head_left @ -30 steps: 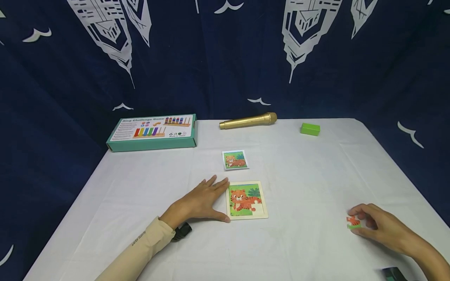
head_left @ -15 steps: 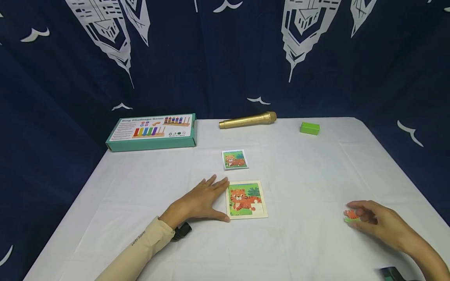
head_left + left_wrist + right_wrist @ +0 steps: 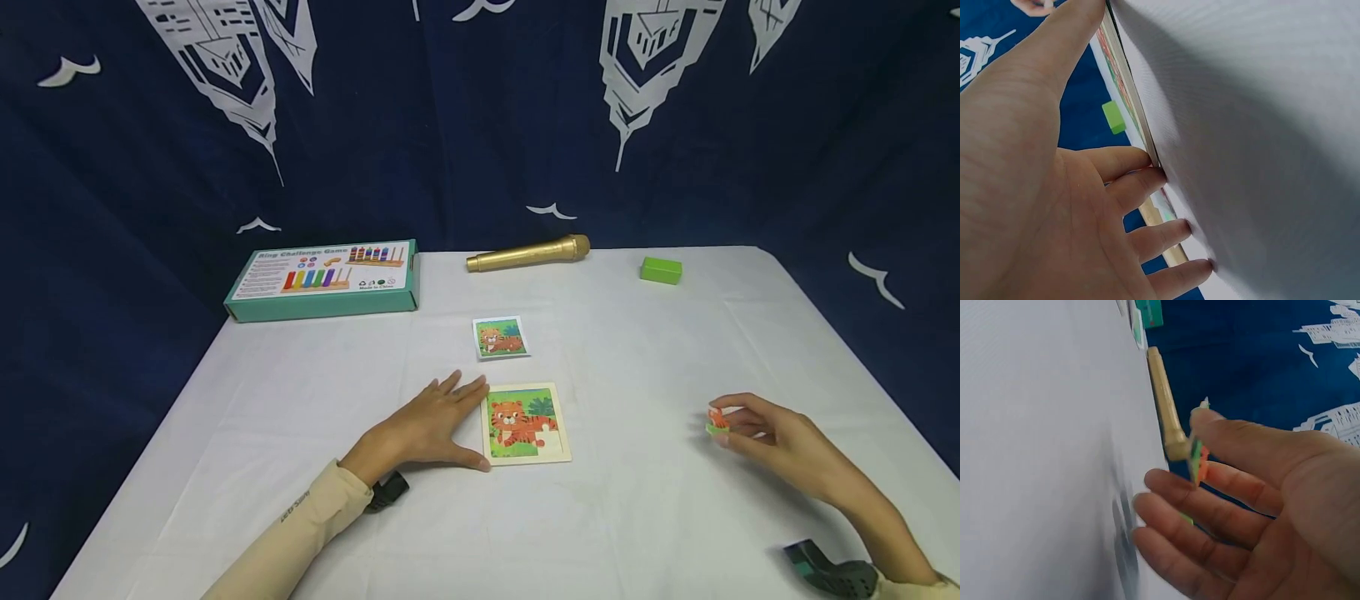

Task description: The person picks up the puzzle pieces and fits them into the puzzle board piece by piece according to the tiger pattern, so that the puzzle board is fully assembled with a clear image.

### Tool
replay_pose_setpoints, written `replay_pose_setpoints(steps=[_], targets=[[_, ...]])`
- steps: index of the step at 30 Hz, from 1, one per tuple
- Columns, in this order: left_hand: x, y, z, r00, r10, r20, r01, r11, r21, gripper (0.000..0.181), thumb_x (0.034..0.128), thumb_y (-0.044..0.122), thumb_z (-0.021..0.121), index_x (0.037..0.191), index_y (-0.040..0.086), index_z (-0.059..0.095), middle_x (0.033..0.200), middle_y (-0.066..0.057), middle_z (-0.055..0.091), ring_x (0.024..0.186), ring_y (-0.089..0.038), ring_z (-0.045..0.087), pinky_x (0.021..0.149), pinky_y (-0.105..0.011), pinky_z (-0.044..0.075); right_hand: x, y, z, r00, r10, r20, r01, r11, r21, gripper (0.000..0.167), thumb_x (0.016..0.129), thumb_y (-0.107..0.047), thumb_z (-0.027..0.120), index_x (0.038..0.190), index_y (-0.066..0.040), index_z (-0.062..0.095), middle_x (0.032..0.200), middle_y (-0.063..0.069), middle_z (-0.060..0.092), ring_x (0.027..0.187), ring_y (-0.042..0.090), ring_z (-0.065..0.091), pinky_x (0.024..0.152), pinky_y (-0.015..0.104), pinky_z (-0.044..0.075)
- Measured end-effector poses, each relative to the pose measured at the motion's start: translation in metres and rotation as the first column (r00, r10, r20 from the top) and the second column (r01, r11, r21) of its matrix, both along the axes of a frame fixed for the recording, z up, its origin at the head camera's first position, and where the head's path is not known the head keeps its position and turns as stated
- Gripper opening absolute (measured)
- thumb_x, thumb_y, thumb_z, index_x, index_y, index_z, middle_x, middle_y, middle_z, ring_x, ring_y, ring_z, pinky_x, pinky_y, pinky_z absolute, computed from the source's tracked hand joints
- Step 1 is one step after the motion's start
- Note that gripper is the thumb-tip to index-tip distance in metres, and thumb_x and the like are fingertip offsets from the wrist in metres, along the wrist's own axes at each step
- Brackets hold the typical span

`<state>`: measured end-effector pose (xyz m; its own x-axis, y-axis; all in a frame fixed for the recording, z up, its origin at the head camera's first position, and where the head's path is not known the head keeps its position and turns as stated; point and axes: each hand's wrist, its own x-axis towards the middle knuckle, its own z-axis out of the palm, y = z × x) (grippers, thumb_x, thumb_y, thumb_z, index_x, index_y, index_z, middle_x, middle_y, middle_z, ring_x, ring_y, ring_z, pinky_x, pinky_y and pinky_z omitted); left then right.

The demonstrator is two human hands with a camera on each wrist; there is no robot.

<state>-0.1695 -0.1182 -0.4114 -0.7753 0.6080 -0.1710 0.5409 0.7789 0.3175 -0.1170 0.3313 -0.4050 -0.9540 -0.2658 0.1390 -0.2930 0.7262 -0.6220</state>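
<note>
A square tiger jigsaw puzzle (image 3: 517, 421) in a pale wooden frame lies on the table, with a white gap at its lower right corner. My left hand (image 3: 427, 425) rests on the table with fingers spread, thumb and fingertips against the frame's left edge. Out to the right, my right hand (image 3: 783, 442) pinches an orange and green puzzle piece (image 3: 717, 419) above the cloth. In the right wrist view that puzzle piece (image 3: 1198, 453) stands on edge between thumb and fingers. Behind the puzzle lies a small card (image 3: 501, 337) with a tiger picture.
A green-edged game box (image 3: 322, 282) lies at the back left. A gold microphone (image 3: 528, 253) and a green block (image 3: 661, 270) lie along the table's far edge. White cloth covers the table (image 3: 615, 358), and a dark blue curtain (image 3: 465, 125) hangs behind.
My right hand has moved left and away from me, lifting the puzzle piece and turning it more edge-on. The left hand stays at the frame.
</note>
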Motion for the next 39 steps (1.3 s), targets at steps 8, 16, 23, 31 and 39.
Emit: replay_pose_setpoints(steps=[8, 16, 23, 31, 39], targets=[[0.0, 0.0, 0.0, 1.0, -0.002, 0.0, 0.002, 1.0, -0.003, 0.112, 0.0683, 0.072, 0.068, 0.152, 0.011, 0.027, 0.158, -0.002, 0.022, 0.146, -0.034, 0.011, 0.115, -0.054, 0.016, -0.024, -0.031, 0.004, 0.984, 0.17, 0.049, -0.154, 0.959, -0.237, 0.038, 0.089, -0.003, 0.066, 0.124, 0.002, 0.052, 0.094, 0.009, 0.066, 0.079, 0.015, 0.066, 0.065, 0.025, 0.054], [0.001, 0.0, -0.001, 1.0, 0.007, 0.009, -0.007, 1.0, 0.009, 0.111, 0.0681, 0.072, 0.069, 0.152, 0.012, 0.027, 0.158, -0.001, 0.022, 0.146, -0.033, 0.01, 0.116, -0.052, 0.014, -0.045, -0.064, 0.003, 0.934, 0.338, 0.119, -0.27, 0.882, -0.386, 0.04, 0.088, 0.005, 0.062, 0.126, 0.005, 0.048, 0.087, 0.01, 0.058, 0.071, 0.021, 0.062, 0.062, 0.03, 0.055], [0.001, 0.0, -0.001, 1.0, 0.002, 0.005, -0.002, 1.0, 0.002, 0.112, 0.068, 0.073, 0.068, 0.152, 0.012, 0.026, 0.159, -0.001, 0.021, 0.147, -0.033, 0.01, 0.116, -0.053, 0.015, -0.051, -0.092, -0.003, 0.899, 0.399, 0.179, -0.308, 0.869, -0.388, 0.04, 0.089, -0.001, 0.064, 0.125, 0.003, 0.049, 0.072, 0.005, 0.048, 0.054, 0.014, 0.05, 0.05, 0.03, 0.048], [-0.001, -0.001, 0.0, 1.0, -0.004, 0.004, 0.004, 1.0, -0.004, 0.111, 0.0689, 0.072, 0.068, 0.152, 0.011, 0.026, 0.159, -0.001, 0.021, 0.147, -0.033, 0.01, 0.116, -0.053, 0.015, -0.051, -0.115, -0.011, 0.836, 0.488, 0.249, -0.368, 0.837, -0.404, 0.042, 0.092, -0.005, 0.062, 0.13, -0.002, 0.045, 0.076, 0.006, 0.048, 0.054, 0.014, 0.047, 0.052, 0.03, 0.05], [-0.002, -0.001, -0.002, 1.0, -0.008, -0.001, 0.008, 1.0, -0.004, 0.111, 0.0689, 0.072, 0.068, 0.152, 0.012, 0.027, 0.159, -0.001, 0.021, 0.146, -0.033, 0.011, 0.116, -0.054, 0.016, -0.049, -0.133, -0.013, 0.812, 0.5, 0.3, -0.384, 0.846, -0.371, 0.046, 0.091, -0.003, 0.063, 0.132, -0.005, 0.041, 0.078, 0.007, 0.055, 0.055, 0.011, 0.051, 0.055, 0.027, 0.051]])
